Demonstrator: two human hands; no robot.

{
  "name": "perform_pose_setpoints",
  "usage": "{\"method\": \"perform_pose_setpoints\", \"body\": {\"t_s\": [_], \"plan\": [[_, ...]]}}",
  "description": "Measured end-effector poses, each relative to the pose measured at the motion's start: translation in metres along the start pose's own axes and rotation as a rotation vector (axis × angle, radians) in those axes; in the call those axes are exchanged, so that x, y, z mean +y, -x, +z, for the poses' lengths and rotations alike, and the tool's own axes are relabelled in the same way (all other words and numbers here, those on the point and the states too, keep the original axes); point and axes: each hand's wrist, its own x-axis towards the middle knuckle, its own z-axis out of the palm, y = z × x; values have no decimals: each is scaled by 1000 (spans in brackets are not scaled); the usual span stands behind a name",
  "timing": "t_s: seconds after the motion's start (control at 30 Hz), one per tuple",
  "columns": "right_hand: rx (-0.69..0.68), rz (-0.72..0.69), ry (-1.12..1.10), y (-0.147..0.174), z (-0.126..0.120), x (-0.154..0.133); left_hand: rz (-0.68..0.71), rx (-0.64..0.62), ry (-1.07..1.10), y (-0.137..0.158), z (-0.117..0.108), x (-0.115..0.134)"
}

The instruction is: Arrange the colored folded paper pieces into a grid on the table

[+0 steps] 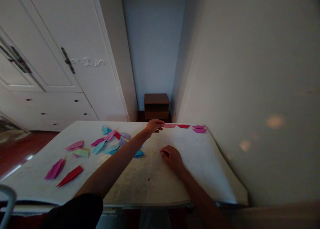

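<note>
The broad white-topped table carries a loose scatter of folded, pleated pieces in pink, red, blue, lilac and pale green, apparently paper, over its left half. Above the table's middle, the right hand is curled inward; nothing shows in it, and whether its fingertips meet I cannot tell. At the table's far edge, the left hand has its fingers drawn together over one end of a flat, pale pink, paper-like strip; pinching or merely touching, I cannot tell. That strip should be light, thin and easily creased, best taken gently by an end. It lies along the table's far edge, running rightward from the left fingertips, well beyond the right hand.
</note>
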Motion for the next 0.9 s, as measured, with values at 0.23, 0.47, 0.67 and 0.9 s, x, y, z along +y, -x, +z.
{"method": "perform_pose_setpoints", "body": {"t_s": [0.23, 0.47, 0.67, 0.9], "plan": [[29, 8, -31, 0, 3, 1, -43, 23, -206, -59, 23, -23], [37, 15, -39, 0, 3, 0, 3, 7, -464, -78, 17, -31], [43, 8, -44, 1, 3, 1, 123, 105, -723, -73, 24, -31], [25, 29, -46, 0, 1, 0, 157, 113, -858, -71, 49, -30]]}}
